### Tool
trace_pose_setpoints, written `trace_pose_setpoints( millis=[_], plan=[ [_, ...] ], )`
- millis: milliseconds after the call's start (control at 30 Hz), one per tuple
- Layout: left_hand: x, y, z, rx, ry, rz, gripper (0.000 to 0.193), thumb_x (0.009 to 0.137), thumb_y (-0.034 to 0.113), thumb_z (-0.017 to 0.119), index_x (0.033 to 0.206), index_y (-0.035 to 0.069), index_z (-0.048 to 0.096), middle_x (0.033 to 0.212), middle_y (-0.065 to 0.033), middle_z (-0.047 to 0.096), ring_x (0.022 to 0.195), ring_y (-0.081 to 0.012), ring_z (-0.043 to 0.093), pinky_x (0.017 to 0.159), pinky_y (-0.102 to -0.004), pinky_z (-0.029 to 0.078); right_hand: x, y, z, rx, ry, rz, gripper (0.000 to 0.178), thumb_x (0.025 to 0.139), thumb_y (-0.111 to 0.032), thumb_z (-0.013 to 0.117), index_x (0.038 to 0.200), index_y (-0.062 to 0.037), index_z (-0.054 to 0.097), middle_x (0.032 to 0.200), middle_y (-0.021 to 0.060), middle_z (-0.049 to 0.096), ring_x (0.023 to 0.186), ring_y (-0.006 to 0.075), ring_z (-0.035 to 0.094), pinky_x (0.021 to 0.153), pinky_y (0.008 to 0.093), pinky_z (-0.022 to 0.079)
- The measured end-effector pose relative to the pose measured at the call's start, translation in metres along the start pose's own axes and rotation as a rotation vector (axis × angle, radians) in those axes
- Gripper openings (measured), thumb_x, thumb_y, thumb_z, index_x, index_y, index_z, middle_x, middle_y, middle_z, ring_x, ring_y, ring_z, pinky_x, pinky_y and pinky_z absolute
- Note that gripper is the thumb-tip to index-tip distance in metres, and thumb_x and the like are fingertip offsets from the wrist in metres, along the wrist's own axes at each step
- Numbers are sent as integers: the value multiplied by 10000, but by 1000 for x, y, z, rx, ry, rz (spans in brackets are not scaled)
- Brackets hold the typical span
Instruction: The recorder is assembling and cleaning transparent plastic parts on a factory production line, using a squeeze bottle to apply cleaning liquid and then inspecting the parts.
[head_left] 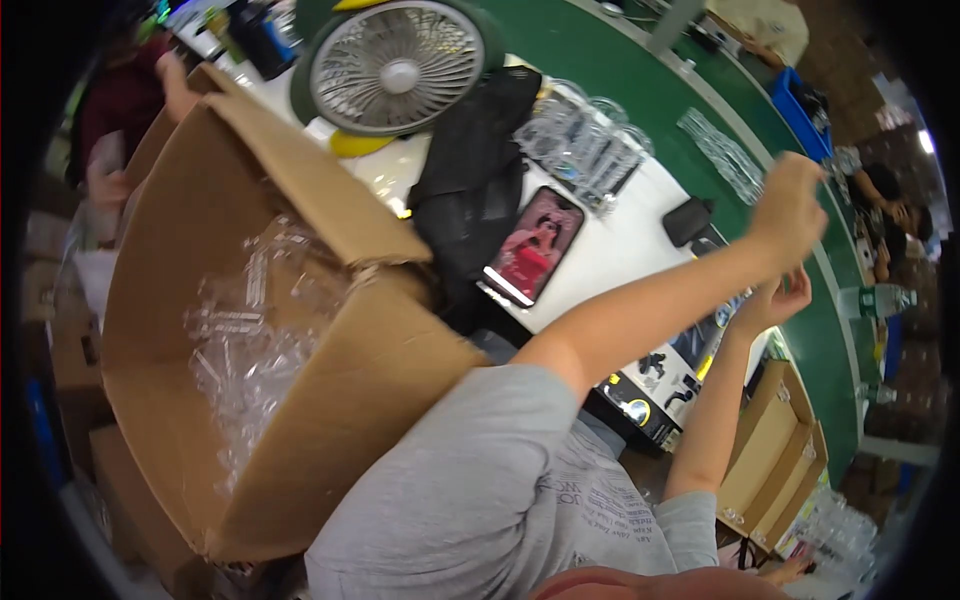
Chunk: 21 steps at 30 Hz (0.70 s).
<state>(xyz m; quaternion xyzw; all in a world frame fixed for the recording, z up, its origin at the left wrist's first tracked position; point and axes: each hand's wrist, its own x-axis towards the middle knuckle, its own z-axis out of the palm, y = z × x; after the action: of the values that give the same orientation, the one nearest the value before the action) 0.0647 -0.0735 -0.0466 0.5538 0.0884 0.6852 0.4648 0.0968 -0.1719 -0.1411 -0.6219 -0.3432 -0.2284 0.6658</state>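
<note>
Both my arms reach to the right across the table, the left crossing above the right. My left hand (788,215) is closed and slightly blurred; whatever it may hold cannot be made out. Just below it, my right hand (768,306) has loosely curled fingers with a gap between them, and nothing shows in it. Part of the right hand lies behind my left wrist. Nearest to my left hand, a strip of clear plastic pieces (722,155) lies on the green tabletop (625,60). Printed boxes (650,390) with black and yellow pictures sit below my left forearm.
At left stands a large open carton (390,400) with clear plastic parts (260,350) inside; another person's hand (178,92) touches its far edge. A fan (400,75), black bag (460,180), lit phone (537,245) and cardboard tray (765,460) surround me. Bottles (885,298) stand right.
</note>
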Motion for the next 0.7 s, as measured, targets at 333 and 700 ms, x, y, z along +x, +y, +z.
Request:
trace_pose_setpoints(
  millis=[333, 700],
  plan=[
    [62, 141, 9, 483, -799, 1057, 242, 805, 259, 503, 971, 101, 580, 1022, -67, 563, 1024, -199, 514, 799, -452, 409, -43, 13, -5, -377, -103, -14, 326, 805, -88, 576, 1108, -3, 490, 1032, 123, 515, 919, 233, 509, 799, 311, 419],
    [125, 214, -339, 1147, -998, 772, 104, 690, 102, 577, 794, 101, 567, 761, -64, 578, 802, -226, 603, 660, -349, 488, -45, 0, -3, -372, -138, -89, 252, 792, -11, 481, 1044, -11, 498, 991, 105, 506, 860, 201, 507, 754, 290, 428]
  ],
)
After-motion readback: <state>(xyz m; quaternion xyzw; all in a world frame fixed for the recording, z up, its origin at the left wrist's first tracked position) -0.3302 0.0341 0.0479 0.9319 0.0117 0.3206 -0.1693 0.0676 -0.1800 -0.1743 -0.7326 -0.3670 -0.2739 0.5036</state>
